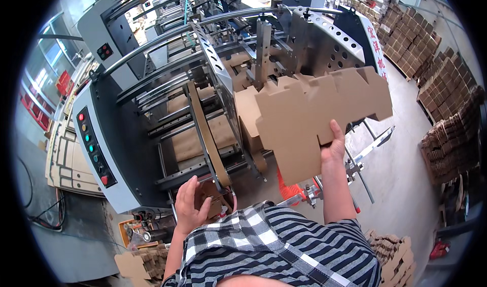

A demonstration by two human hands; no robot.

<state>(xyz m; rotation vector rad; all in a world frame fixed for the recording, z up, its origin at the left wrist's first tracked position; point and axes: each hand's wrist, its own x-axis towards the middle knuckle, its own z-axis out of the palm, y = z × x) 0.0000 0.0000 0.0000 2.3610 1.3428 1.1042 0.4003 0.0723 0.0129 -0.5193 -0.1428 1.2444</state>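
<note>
Head view is showing, at far left, a button panel [95,145] running down the side of a machine [116,130], with a pile of cut cardboard [134,266] lying low, near the picture's bottom. Next, the left hand [190,204] is hovering just beside the lower end of a tan belt [206,135], fingers raised and slightly parted; it is gripping nothing that shows. Right of the belt's upper end, a perforated plate [224,79] is standing upright. To its right the blank [297,119], a brown cardboard sheet, is sitting in front of the machine's near end, up and to the right of the left hand, well apart from it. Its long axis is running left to right, rising slightly rightward, while one broad flap is pointing downward. The right hand [333,146] is the nearer one, gripping the blank's lower edge beside a notch: the thumb is pressing the facing side, the fingers are hiding behind. Farther right, stacks [413,38] of cardboard are standing above the floor [401,160].
</note>
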